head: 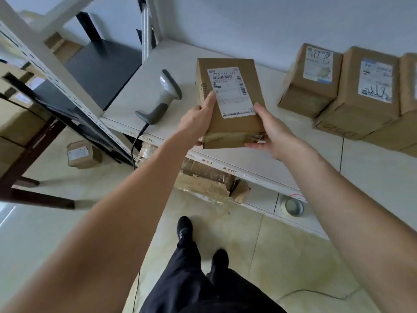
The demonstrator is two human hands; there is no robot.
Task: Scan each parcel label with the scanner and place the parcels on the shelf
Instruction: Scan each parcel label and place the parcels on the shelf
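Note:
A brown cardboard parcel (234,127) with a white label facing me is held over the white shelf (140,91). My left hand (198,118) grips its left edge, thumb on the label. Its lower right corner sits in my right hand (270,134). The grey corded scanner (162,98) lies on the shelf just left of the parcel, untouched. Three labelled parcels (309,82) (365,93) (409,86) stand in a row on the shelf at the right.
A crumpled box (203,181) and a tape roll (292,206) sit on the lower shelf. A small parcel (83,154) lies on the floor at left beside a dark table (99,71) and stacked boxes (15,123). My feet stand on the tiled floor.

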